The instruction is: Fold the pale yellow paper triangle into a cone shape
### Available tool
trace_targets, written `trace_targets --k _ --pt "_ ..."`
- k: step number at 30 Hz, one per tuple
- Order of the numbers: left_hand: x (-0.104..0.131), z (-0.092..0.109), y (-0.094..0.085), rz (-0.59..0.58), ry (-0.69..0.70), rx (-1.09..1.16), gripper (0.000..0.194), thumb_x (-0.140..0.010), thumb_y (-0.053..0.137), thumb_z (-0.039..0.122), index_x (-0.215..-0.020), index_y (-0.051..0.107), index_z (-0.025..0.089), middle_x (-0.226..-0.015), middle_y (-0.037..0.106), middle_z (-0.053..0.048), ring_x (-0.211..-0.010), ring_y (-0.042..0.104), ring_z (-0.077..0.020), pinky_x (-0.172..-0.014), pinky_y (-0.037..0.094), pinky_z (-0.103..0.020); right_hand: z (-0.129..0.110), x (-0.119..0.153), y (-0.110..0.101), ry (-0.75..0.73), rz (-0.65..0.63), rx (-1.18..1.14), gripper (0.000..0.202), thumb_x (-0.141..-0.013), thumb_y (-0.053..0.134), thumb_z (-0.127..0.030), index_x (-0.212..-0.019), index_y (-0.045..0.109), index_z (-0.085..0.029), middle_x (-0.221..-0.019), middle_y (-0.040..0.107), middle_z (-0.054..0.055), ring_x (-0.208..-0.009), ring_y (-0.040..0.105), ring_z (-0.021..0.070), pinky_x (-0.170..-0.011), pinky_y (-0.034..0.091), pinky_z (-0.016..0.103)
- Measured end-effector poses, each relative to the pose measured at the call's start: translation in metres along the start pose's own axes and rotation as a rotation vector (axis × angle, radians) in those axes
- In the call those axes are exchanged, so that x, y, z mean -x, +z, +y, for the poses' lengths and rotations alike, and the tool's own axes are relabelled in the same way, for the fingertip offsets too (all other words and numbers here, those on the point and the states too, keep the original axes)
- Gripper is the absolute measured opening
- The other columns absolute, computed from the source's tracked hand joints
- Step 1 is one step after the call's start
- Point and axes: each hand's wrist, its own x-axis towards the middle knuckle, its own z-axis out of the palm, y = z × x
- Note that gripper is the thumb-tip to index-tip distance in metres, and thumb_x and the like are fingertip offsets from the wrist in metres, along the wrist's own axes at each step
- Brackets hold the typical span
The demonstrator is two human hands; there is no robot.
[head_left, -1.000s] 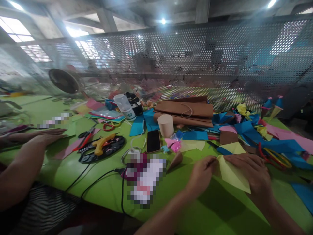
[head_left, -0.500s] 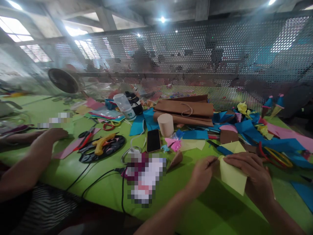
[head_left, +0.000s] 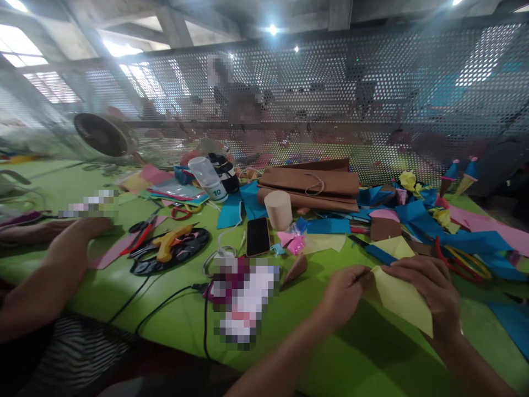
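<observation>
Head view: left hand and right hand pinch yellow paper.

Pale yellow folded paper sheet: flat, pointed, roughly triangular/kite shape, matte, visible crease lines. Sits at near right of the scene, low over the lime-green table surface, tilted with its sharp tip pointing left and its wide lower corner pointing near-right. Left hand pinches the left tip. Right hand lies over the upper right edge, fingers across the top of the sheet.
</observation>
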Motion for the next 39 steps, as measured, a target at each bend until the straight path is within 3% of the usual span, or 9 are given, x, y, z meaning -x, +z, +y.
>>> trace_targets --k 10,16,21,25,29,34,39 --pt "-0.001 -0.001 -0.001 0.025 0.01 0.047 0.03 -0.094 0.06 0.042 -0.091 0.078 0.019 -0.081 0.069 -0.005 -0.08 0.056 -0.021 -0.074 0.047 -0.03 0.0 -0.001 -0.001 -0.035 -0.055 0.041 0.027 -0.099 0.057 -0.022 -0.115 0.076 -0.035 -0.111 0.073 0.006 -0.103 0.064 0.0319 -0.09 0.046 0.051" --pt "-0.001 0.003 -0.001 -0.034 -0.041 0.084 0.028 -0.093 0.058 0.037 -0.094 0.078 0.017 -0.085 0.07 -0.003 -0.079 0.056 -0.0188 -0.077 0.044 -0.031 0.004 0.001 -0.001 -0.048 -0.016 0.097 0.025 -0.099 0.06 -0.024 -0.112 0.076 -0.037 -0.108 0.075 0.004 -0.099 0.064 0.0315 -0.089 0.044 0.051" --pt "0.002 0.009 -0.002 -0.017 -0.077 0.036 0.026 -0.092 0.057 0.036 -0.086 0.071 0.016 -0.078 0.061 -0.001 -0.074 0.048 -0.0158 -0.07 0.036 -0.028 0.006 0.001 -0.001 -0.105 -0.048 0.119 0.028 -0.101 0.056 -0.029 -0.121 0.075 -0.037 -0.102 0.075 0.004 -0.098 0.064 0.0321 -0.088 0.043 0.049" --pt "0.004 0.012 -0.004 -0.036 -0.025 -0.066 0.032 -0.095 0.053 0.041 -0.077 0.064 0.017 -0.072 0.051 0.001 -0.071 0.043 -0.0148 -0.065 0.031 -0.028 0.009 0.003 -0.003 -0.128 -0.066 0.117 0.029 -0.102 0.053 -0.037 -0.123 0.074 -0.038 -0.099 0.074 0.004 -0.095 0.064 0.0325 -0.087 0.041 0.05" --pt "0.004 0.011 -0.004 -0.05 0.015 -0.131 0.029 -0.096 0.051 0.04 -0.081 0.065 0.019 -0.076 0.055 0.0 -0.076 0.047 -0.0167 -0.067 0.034 -0.027 0.008 0.006 -0.003 -0.09 -0.046 0.121 0.028 -0.103 0.054 -0.036 -0.121 0.074 -0.039 -0.102 0.074 0.004 -0.099 0.064 0.0327 -0.089 0.041 0.05" --pt "0.004 0.008 -0.001 -0.058 0.015 -0.144 0.028 -0.096 0.052 0.039 -0.087 0.069 0.019 -0.081 0.061 -0.002 -0.079 0.051 -0.0181 -0.07 0.038 -0.028 0.002 0.006 -0.002 -0.071 -0.01 0.125 0.03 -0.103 0.056 -0.02 -0.12 0.074 -0.038 -0.101 0.074 0.003 -0.097 0.064 0.0288 -0.091 0.041 0.049" --pt "0.003 0.006 -0.001 -0.006 0.042 -0.073 0.028 -0.097 0.051 0.033 -0.088 0.072 0.018 -0.082 0.065 -0.003 -0.08 0.054 -0.0184 -0.072 0.041 -0.028 -0.002 0.005 -0.002 -0.105 -0.012 0.126 0.031 -0.104 0.053 -0.023 -0.123 0.073 -0.036 -0.107 0.075 0.005 -0.102 0.063 0.031 -0.093 0.041 0.051"
